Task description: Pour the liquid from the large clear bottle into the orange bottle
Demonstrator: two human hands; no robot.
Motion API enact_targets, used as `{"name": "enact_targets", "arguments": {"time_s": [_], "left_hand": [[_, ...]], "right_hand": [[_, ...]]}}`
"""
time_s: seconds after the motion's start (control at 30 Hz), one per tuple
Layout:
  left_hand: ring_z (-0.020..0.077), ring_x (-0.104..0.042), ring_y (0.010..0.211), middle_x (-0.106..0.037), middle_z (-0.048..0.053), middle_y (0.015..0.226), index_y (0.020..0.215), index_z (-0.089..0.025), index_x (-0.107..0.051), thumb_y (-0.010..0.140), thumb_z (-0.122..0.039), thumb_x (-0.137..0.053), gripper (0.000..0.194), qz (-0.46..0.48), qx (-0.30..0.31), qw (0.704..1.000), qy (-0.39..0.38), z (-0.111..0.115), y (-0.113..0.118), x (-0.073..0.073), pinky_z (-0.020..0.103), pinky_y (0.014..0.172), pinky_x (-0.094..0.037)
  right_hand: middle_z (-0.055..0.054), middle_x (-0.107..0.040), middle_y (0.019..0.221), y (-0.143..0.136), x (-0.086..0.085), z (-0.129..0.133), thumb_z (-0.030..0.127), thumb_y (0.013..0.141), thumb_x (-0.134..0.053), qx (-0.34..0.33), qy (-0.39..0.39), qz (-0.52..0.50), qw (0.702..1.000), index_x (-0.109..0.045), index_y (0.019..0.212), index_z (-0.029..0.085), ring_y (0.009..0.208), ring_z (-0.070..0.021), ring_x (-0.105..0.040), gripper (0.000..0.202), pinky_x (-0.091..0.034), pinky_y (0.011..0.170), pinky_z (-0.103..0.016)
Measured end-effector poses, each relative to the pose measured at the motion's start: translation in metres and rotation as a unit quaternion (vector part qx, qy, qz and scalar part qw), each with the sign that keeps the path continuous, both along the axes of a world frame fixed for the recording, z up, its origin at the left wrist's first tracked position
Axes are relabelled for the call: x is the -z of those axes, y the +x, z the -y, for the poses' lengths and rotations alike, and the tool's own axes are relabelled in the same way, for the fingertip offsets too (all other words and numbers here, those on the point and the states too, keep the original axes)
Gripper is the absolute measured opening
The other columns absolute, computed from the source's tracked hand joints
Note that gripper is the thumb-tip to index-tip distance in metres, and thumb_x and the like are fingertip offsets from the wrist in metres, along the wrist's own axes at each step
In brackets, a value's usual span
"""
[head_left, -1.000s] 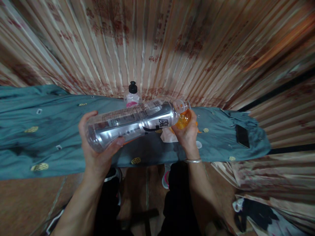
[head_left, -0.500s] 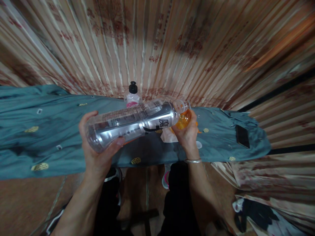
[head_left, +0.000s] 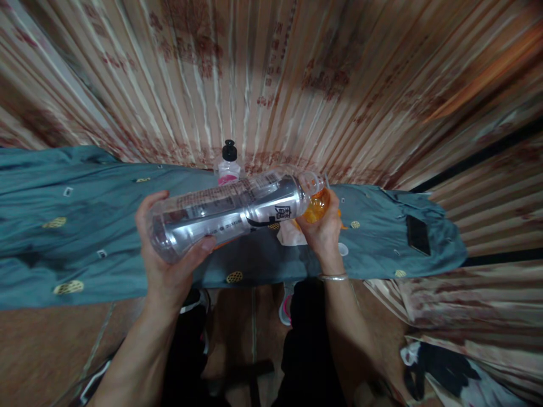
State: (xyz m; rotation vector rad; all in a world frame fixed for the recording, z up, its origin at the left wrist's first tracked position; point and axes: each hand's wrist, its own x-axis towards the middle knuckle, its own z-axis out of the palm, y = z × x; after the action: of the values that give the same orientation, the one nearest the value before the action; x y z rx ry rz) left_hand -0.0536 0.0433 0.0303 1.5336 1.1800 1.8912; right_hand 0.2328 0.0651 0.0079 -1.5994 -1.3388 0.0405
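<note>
While the left hand (head_left: 169, 277) grips: it is closed around the base end of the clear bottle (head_left: 229, 217), left of the frame's centre, thumb along the near side.
Clear bottle: lies slantwise across the middle of the frame, base at lower left, neck at upper right, with black characters along a silvery side; how much it contains is hard to tell.
Right hand (head_left: 324, 233): grasps the orange vessel (head_left: 316, 208) right of centre, a bracelet (head_left: 334, 277) around the wrist.
Orange vessel: is see-through, partly hidden by the fingers, just by the clear bottle's neck; whether they touch cannot be told.
Teal cloth (head_left: 119, 237): spreads across the frame's middle band, printed with yellow motifs; on it, a whitish paper-like item (head_left: 291, 234) below the orange vessel, a white disc (head_left: 343, 249) beside the right wrist, and a dark phone (head_left: 418, 234) at far right.
Black-capped bottle (head_left: 229, 168): stands upright, pink-labelled, above centre, behind and partly hidden by the clear bottle.
Curtain (head_left: 254, 79): pleated, beige with reddish prints, fills most of the upper frame.
</note>
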Motion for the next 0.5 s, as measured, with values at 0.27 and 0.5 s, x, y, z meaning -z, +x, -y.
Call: {"name": "enact_targets", "arguments": {"time_s": [0.27,0.5], "left_hand": [[0.0197,-0.055,0.092,-0.059,-0.001,0.106,0.138,-0.040,-0.062,0.058,-0.053,-0.098,0.088,0.026,0.033,0.999,-0.014,0.0002,-0.0019,0.0004,0.033,0.078,-0.045],[0.0199,-0.055,0.092,-0.058,-0.001,0.107,0.141,-0.041,-0.061,0.060,-0.061,-0.095,0.090,0.003,0.011,1.000,-0.017,0.0001,-0.0032,0.0022,0.033,0.077,-0.046]], "right_hand": [[-0.017,-0.071,0.132,-0.0002,-0.0023,0.0007,0.033,0.070,-0.080,0.004,-0.007,0.005,1.000,-0.050,0.144,0.018,0.122,-0.0348,-0.071,0.082,-0.061,0.104,-0.054],[-0.016,-0.073,0.130,0.0000,-0.0027,0.0002,0.034,0.069,-0.079,0.003,-0.006,0.002,1.000,-0.051,0.142,0.019,0.117,-0.0334,-0.074,0.080,-0.062,0.104,-0.053]]}}
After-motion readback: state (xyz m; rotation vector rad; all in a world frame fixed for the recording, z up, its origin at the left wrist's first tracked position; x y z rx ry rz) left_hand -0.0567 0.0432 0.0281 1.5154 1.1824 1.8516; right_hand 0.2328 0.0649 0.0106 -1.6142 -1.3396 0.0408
